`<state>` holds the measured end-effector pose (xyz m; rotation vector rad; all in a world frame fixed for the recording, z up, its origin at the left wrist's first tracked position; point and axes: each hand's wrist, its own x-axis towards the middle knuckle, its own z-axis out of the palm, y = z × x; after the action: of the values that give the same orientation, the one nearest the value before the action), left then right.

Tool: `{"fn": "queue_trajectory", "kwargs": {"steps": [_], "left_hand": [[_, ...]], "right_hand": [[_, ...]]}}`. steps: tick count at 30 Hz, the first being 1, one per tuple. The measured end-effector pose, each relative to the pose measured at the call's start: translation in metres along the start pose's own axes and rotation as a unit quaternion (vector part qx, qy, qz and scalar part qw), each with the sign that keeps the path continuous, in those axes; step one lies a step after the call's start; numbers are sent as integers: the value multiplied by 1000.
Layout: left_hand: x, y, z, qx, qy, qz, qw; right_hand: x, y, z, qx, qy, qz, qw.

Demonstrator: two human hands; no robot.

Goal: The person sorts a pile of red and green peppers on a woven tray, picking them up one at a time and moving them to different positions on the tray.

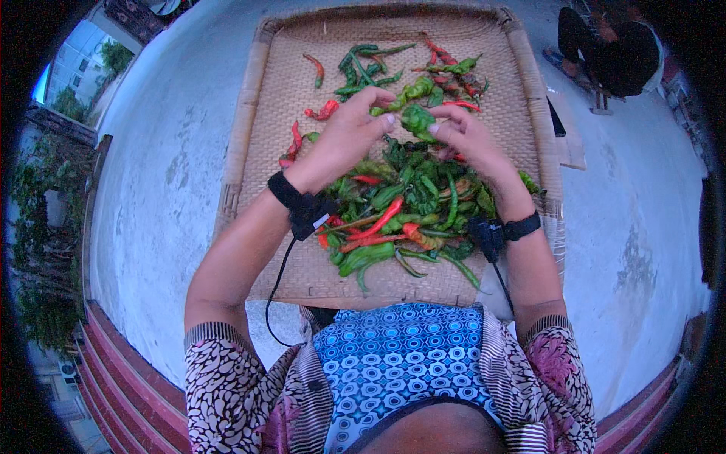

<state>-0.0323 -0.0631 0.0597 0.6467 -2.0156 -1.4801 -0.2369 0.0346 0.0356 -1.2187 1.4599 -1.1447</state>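
A shallow woven tray [283, 79] holds a mixed pile of green and red peppers [420, 193] in its middle and near part. Over the far side of the pile, my right hand [462, 133] grips a wrinkled green pepper [417, 120] between thumb and fingers. My left hand [360, 122] is just to its left, fingers curled near a light green twisted pepper [417, 88]; whether it holds anything I cannot tell. Farther up lie a group of dark green peppers [363, 68], a group of mostly red ones [448, 62] and a lone red-and-green pepper [316, 69].
The tray has a raised, bound rim [524, 74]. Around it is a pale concrete floor [164, 187]. Another person [612, 54] sits at the upper right. Red steps [130, 391] run along the lower left. Black cables hang from both wristbands.
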Motion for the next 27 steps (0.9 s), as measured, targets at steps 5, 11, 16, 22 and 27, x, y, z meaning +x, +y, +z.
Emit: {"fn": "queue_trajectory", "kwargs": {"steps": [5, 11, 16, 22, 27], "left_hand": [[17, -27, -6, 260, -157, -4, 953], [34, -66, 1, 333, -243, 70, 909], [40, -63, 9, 392, -276, 37, 876], [29, -61, -1, 334, -263, 75, 902], [14, -26, -5, 379, -216, 107, 894]], "right_hand": [[1, 3, -22, 158, 107, 83, 978], [-1, -8, -29, 300, 133, -108, 938], [1, 3, -24, 205, 95, 7, 974], [5, 17, -11, -78, -1, -60, 995], [3, 19, 1, -111, 30, -94, 989]]}}
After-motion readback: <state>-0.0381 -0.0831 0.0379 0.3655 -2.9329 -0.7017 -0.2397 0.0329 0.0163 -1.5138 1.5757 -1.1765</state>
